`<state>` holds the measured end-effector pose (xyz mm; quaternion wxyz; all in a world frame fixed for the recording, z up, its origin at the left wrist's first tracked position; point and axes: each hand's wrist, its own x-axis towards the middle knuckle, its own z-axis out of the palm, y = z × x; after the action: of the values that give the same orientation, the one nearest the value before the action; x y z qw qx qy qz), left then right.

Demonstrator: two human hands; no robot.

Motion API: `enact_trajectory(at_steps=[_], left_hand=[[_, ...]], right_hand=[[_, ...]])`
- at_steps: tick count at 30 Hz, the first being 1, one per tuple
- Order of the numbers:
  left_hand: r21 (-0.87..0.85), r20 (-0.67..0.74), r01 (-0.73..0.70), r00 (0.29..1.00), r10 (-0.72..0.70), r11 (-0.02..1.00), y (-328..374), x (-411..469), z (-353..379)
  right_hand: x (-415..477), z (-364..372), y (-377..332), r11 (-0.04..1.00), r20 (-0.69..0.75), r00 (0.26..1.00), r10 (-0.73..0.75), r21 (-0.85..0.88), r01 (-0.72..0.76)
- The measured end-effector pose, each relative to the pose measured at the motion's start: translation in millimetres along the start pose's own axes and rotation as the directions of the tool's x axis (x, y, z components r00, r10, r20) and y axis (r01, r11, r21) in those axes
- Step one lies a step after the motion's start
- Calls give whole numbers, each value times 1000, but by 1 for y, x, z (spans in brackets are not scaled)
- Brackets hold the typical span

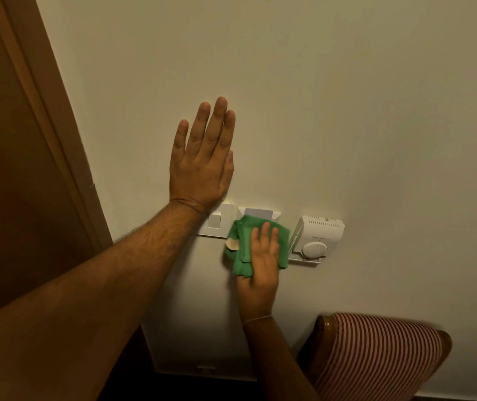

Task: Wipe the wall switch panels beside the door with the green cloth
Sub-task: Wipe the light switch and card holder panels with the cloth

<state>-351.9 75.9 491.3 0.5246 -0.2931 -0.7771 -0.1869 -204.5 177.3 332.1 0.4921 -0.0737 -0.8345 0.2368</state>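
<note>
My left hand (202,160) lies flat on the cream wall, fingers pointing up, just above a white switch panel (220,221). My right hand (262,261) presses a folded green cloth (241,244) against the wall over the lower part of a card-holder panel (260,212), of which only the top edge shows. A pale tag sticks out at the cloth's left side. The left forearm crosses in front of the switch panel's left edge.
A brown wooden door and frame (29,169) run down the left. A white thermostat with a round dial (317,238) sits right of the cloth. A red-and-white striped chair back (376,354) stands low on the right.
</note>
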Motion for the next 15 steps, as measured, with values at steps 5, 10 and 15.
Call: enact_trajectory(at_steps=[5,10,15], left_hand=[[-8,-6,-15,1000,15,1000,-1,0,-1],[-1,4,-3,1000,3,1000,-1,0,-2],[8,6,1,1000,-1,1000,0,0,-1]], right_hand=[[6,16,-20,965,251,932,-261,87,247],[4,-7,11,983,145,973,-182,-2,185],[1,-8,20,999,34,999,-32,4,32]])
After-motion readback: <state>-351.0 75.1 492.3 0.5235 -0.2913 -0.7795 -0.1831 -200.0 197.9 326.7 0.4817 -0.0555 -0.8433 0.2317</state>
